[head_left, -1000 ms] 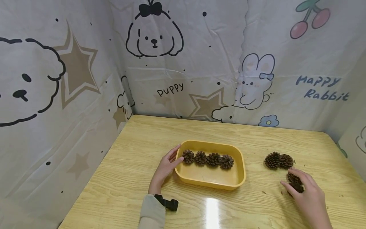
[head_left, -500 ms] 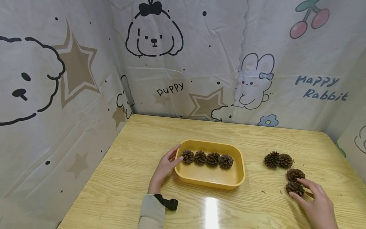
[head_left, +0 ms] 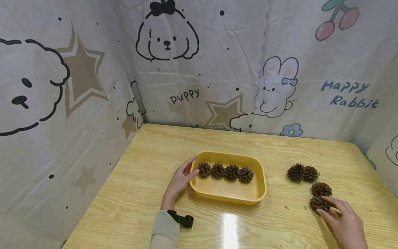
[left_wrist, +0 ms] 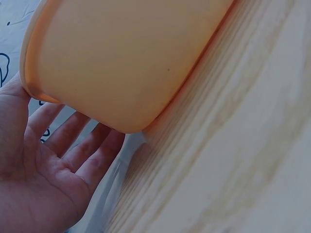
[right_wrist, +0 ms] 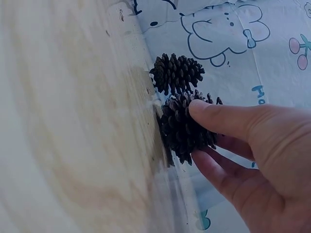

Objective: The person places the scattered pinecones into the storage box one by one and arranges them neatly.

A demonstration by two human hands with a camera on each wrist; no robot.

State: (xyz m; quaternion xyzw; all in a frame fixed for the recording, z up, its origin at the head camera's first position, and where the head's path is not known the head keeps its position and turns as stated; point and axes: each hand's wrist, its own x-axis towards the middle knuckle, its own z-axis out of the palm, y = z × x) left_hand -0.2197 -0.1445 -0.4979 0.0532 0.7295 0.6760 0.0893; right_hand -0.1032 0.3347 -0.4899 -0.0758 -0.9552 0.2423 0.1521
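Right hand (head_left: 342,221) has slid off the pile and now closes thumb and fingers around the nearest pine cone (head_left: 319,204), which sits on the table right of the yellow tray (head_left: 228,199). Left hand (head_left: 179,181) stays flat and relaxed against the tray's left end, steadying it; four cones (head_left: 225,171) already line the tray, so a fifth looks ready to lift.

Count: 8 pine cones total. 4 in a row inside the one yellow tray (head_left: 259,186): (head_left: 204,169), (head_left: 217,170), (head_left: 231,172), (head_left: 246,174). 4 loose on the single wooden table (head_left: 143,193), right of the tray: (head_left: 295,172), (head_left: 310,173), (head_left: 321,189), (head_left: 319,204); 2 hands in view.
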